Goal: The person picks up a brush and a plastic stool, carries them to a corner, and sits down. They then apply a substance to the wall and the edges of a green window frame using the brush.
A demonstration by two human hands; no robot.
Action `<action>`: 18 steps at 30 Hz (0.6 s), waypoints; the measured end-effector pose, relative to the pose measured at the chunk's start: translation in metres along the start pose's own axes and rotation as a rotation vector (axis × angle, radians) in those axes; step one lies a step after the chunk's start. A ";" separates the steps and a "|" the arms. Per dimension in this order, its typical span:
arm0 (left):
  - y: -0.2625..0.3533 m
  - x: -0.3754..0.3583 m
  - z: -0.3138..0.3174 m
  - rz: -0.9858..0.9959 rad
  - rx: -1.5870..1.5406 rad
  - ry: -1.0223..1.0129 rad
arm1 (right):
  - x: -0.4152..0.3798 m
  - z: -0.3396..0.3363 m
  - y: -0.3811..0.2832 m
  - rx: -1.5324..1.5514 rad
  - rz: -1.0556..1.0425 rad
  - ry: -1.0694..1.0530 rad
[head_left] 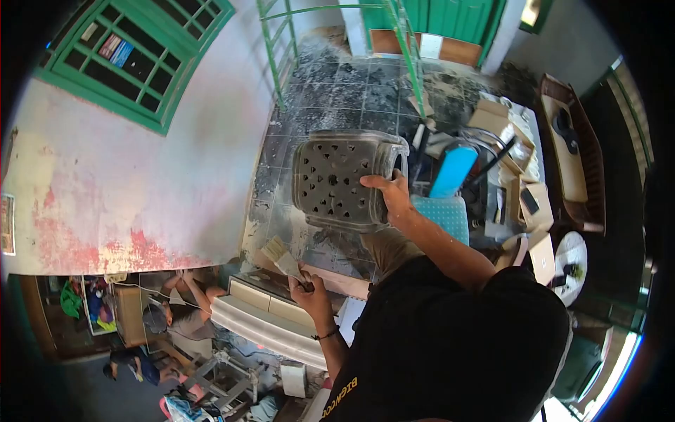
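Observation:
My right hand (395, 195) grips the edge of a dark plastic stool (330, 179), its thumb lying on the top side. The stool is tipped so that its seat, pierced with several small holes, faces me; dusty pale marks show along its rim. Lower and to the left, my left hand (313, 295) is closed around the handle of a paintbrush (281, 257). The brush's pale bristles point up and left, apart from the stool. Part of the brush handle is hidden by my fingers.
A pink-stained wall (140, 190) stands left, with a green window (133, 63). Green scaffolding (408, 56) rises over the dusty tiled floor (330, 91). A blue chair (453, 171) and cardboard boxes (503, 130) crowd the right. Two people (179, 316) are at lower left.

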State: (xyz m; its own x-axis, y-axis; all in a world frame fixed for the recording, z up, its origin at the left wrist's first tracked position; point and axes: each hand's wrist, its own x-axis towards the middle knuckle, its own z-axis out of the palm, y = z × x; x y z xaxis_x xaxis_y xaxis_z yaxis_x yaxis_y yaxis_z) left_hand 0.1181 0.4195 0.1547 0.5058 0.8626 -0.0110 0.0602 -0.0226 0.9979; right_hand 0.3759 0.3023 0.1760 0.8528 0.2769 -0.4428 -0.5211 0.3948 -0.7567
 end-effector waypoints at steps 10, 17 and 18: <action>0.043 0.199 0.153 -0.027 0.140 -0.026 | 0.246 0.036 -0.041 0.154 0.294 0.138; 0.064 0.310 0.294 -0.026 0.104 -0.289 | 0.355 -0.006 -0.099 0.235 0.191 0.416; 0.070 0.316 0.316 -0.067 0.047 -0.348 | 0.365 -0.009 -0.111 0.208 0.172 0.480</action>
State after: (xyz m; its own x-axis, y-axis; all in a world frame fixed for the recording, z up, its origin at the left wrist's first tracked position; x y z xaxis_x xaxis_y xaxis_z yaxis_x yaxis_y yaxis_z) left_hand 0.5536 0.5309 0.2009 0.7617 0.6394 -0.1050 0.1384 -0.0023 0.9904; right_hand 0.7453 0.3516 0.0937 0.6497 -0.0589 -0.7579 -0.6083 0.5577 -0.5648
